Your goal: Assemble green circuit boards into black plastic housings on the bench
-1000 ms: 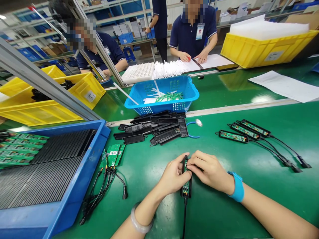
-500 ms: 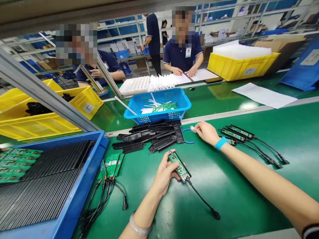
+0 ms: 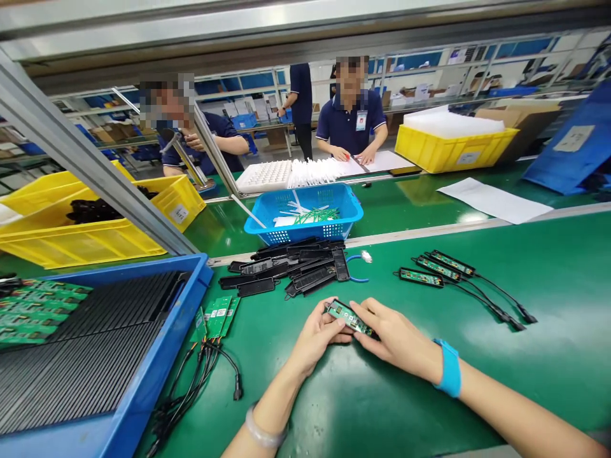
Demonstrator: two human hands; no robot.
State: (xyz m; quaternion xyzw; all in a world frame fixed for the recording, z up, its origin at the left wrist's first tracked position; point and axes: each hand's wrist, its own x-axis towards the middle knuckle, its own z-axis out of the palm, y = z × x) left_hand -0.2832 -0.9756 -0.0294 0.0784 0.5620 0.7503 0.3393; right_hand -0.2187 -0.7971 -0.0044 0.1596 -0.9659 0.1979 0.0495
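Note:
Between both hands is a green circuit board (image 3: 344, 312) in a narrow black case, tilted above the table. My left hand (image 3: 312, 340) is closed round its left end, thumb on the near edge. My right hand (image 3: 398, 336) grips the right end, fingers covering that part; its cable is hidden. Beyond my hands lies a heap of black plastic cases (image 3: 310, 273). Beside the heap are blue curved handles (image 3: 359, 280), like those of pliers, with a small whitish piece (image 3: 366, 256) at the upper one. Several loose circuit boards (image 3: 220, 317) with black cables lie left of my left hand.
On the right lie three cased boards (image 3: 421, 277) with cables. A blue basket (image 3: 305, 232) of white and green strips stands behind the heap. At the left is a blue bin (image 3: 200, 280) of black cases and boards. Two co-workers (image 3: 351, 121) sit across the line.
My right hand has come back from the whitish piece by the blue handles to the cased board and now grips it. The board has turned flatter, its right end under my right fingers.

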